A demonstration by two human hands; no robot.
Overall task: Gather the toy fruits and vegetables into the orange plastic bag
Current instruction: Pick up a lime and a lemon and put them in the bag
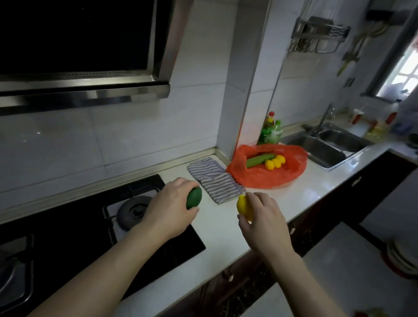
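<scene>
My left hand (172,209) grips a dark green toy fruit (194,198) above the white counter, beside the stove. My right hand (264,220) holds a yellow toy lemon (243,204) a little to the right. Both hands hover short of the orange plastic bag (286,175), which lies open on the counter by the wall corner. Inside the bag lie a green celery-like stalk (260,159) and some yellow toy pieces (275,161).
A striped cloth (215,178) lies between my hands and the bag. A black gas stove (135,211) sits at left under a range hood. Green bottles (270,133) and a steel sink (327,146) lie behind the bag. The counter edge (305,212) runs along the right.
</scene>
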